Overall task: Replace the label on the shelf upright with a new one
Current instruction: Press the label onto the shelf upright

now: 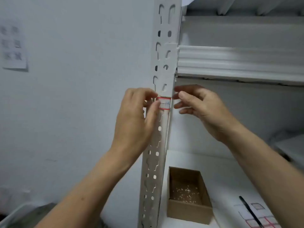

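Now the left hand (136,116) pinches the red-bordered white paper label (165,103) on the white perforated metal upright (164,55); the right hand (197,104) hovers spread, empty. Best handled slowly, edge first, kept flat.

label (164,103) writing blurred, wall sheet (14,46) unreadable (too soft)

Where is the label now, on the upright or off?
On: the red-edged label sits across the upright, left hand touching its edge.

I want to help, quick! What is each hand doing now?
Left hand: pinches the label at its left edge.
Right hand: open, holding nothing, beside the label.
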